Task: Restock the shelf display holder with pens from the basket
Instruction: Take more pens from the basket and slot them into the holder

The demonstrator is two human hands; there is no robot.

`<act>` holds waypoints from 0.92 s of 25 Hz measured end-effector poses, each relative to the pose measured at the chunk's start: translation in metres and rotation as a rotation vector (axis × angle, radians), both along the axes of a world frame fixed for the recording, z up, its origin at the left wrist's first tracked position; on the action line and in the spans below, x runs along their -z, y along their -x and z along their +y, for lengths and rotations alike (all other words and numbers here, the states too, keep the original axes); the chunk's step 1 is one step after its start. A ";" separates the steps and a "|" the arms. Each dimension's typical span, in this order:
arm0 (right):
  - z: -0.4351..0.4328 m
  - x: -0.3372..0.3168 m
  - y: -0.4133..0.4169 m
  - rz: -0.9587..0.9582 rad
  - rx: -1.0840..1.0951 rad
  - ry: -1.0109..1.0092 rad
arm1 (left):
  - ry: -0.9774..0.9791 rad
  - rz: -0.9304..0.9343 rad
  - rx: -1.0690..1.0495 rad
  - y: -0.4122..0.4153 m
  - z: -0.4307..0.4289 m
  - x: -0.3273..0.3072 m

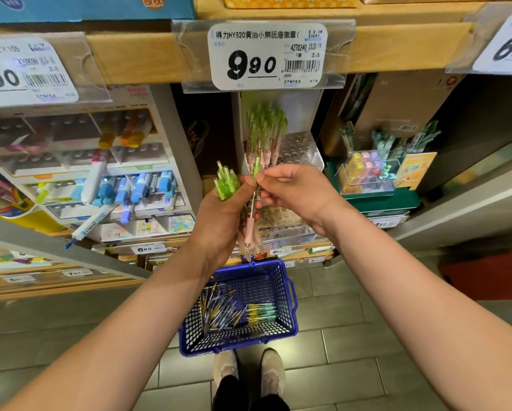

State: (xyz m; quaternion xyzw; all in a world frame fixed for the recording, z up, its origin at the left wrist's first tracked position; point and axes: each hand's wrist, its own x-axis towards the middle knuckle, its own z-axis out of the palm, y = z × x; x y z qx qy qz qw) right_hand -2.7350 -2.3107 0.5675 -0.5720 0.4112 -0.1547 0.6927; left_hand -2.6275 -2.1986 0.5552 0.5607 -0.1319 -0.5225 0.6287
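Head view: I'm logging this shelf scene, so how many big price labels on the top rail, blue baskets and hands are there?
Price labels: 3 (left, middle, right)
Blue basket: 1
Hands: 2 (left hand gripping the pen bundle, right hand pinching a single pen)
Total: 6

Left price tag (26, 72): cut off by the picture's left edge, first digit partly lost.
Right price tag (507, 47): cut off at the right edge, only part of its digits shows.
Bundle of pens (226, 185): middles hidden inside the left hand (219, 221); count cannot be told.
Single pen (253, 203): barrel partly covered by the right hand (296, 194).
Clear display holder (296, 149): lower part behind both hands.
Pens in basket (237, 310): too small and blurred to count.
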 end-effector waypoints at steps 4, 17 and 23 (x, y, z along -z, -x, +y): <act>-0.018 -0.016 0.009 -0.021 0.119 0.181 | -0.041 0.061 -0.031 0.000 -0.001 -0.003; -0.050 -0.021 -0.005 0.282 0.221 1.011 | -0.066 0.073 -0.029 -0.014 0.003 0.010; -0.041 -0.010 -0.008 0.370 0.117 1.000 | -0.083 0.097 -0.059 -0.017 0.003 0.010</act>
